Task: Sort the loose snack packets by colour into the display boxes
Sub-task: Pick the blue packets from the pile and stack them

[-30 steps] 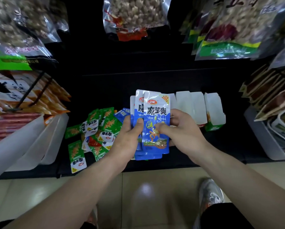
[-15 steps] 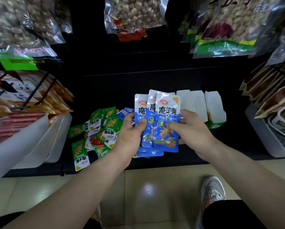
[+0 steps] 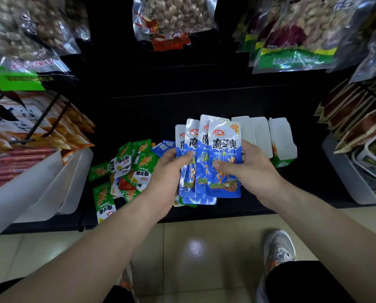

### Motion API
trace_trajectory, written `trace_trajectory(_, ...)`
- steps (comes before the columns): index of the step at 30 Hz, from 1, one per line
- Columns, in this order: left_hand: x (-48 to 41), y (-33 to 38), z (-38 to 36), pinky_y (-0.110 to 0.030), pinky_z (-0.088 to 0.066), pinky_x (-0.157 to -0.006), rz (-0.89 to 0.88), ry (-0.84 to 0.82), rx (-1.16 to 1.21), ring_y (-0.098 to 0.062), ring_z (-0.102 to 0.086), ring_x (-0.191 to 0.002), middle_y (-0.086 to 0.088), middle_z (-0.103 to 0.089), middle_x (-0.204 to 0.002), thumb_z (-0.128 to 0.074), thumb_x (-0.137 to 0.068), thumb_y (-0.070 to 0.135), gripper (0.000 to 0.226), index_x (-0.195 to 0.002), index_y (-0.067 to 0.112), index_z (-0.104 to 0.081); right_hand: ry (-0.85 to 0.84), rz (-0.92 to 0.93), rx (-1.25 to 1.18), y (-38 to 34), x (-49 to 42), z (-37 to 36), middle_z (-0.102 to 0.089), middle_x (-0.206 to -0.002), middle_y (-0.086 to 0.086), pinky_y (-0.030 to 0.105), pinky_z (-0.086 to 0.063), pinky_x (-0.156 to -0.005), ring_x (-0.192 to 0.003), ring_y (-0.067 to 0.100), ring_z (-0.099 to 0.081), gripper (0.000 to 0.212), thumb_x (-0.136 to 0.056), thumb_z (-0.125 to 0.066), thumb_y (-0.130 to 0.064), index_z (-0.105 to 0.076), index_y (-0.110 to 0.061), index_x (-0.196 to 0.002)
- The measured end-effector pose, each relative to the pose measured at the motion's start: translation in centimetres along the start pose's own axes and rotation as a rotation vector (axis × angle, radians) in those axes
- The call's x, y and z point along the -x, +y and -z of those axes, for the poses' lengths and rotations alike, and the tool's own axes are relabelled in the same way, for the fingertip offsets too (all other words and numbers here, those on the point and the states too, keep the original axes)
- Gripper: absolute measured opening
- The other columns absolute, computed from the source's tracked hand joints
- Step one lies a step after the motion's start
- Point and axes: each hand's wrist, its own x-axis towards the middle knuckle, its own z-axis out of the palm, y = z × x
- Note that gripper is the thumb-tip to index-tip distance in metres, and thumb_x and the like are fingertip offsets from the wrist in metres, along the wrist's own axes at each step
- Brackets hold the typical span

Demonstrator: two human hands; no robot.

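Ideally the fanned blue packets [image 3: 213, 158], mid-frame and pinched by both the left hand [image 3: 167, 171] and right hand [image 3: 251, 169], get squared into one stack before boxing. Right of them stand white display boxes [image 3: 281, 138], contents unseen. Green packets [image 3: 125, 169] lie loose lower left.

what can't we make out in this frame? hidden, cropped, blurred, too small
All head view:
- Display boxes: insides hidden; the blue packets and right hand cover their fronts.
- Blue packet count: fanned and overlapping, rear ones hidden.
- Green packets: heaped, lower ones buried, partly behind left hand.
- Small print on packets: too small.
- Hanging bags: cropped by the top edge, blurred.
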Motion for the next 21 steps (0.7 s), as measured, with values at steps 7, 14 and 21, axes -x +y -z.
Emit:
trace_trajectory(7, 0.1, 0.2, 0.9, -0.057, -0.054, -0.093, -0.006, -0.130, -0.111, -0.034, -0.069, -0.107, -0.016, -0.071, -0.118, -0.063, -0.092, 0.000, 0.036, -0.127, 0.007, -0.056, -0.010, 0.016, 0.042, 0.2, 0.1, 0.3, -0.078, -0.097, 0.000, 0.038, -0.061, -0.084, -0.089, 0.016, -0.075, 0.032, -0.086, -0.076, -0.005, -0.064, -0.017, -0.113)
trace_trajectory(14, 0.7, 0.4, 1.4, -0.054, -0.057, -0.087, -0.008, -0.134, -0.112, -0.035, -0.070, -0.105, -0.014, -0.073, -0.113, -0.066, -0.089, -0.003, 0.037, -0.124, 0.007, -0.060, -0.025, 0.019, 0.046, 0.4, -0.3, 0.3, -0.077, -0.103, 0.007, 0.051, -0.059, -0.087, -0.095, 0.025, -0.075, 0.038, -0.084, -0.077, -0.002, -0.062, -0.014, -0.118)
trace_trajectory(21, 1.2, 1.0, 1.5, -0.047, -0.061, -0.080, 0.048, -0.114, -0.054, -0.029, -0.074, -0.091, -0.007, -0.077, -0.098, -0.064, -0.089, 0.000, 0.024, -0.110, 0.009, -0.069, -0.060, -0.003, 0.024, 0.7, -0.8, -0.3, -0.076, -0.106, 0.010, 0.053, -0.057, -0.092, -0.098, 0.028, -0.074, 0.038, -0.085, -0.076, -0.002, -0.062, -0.012, -0.119)
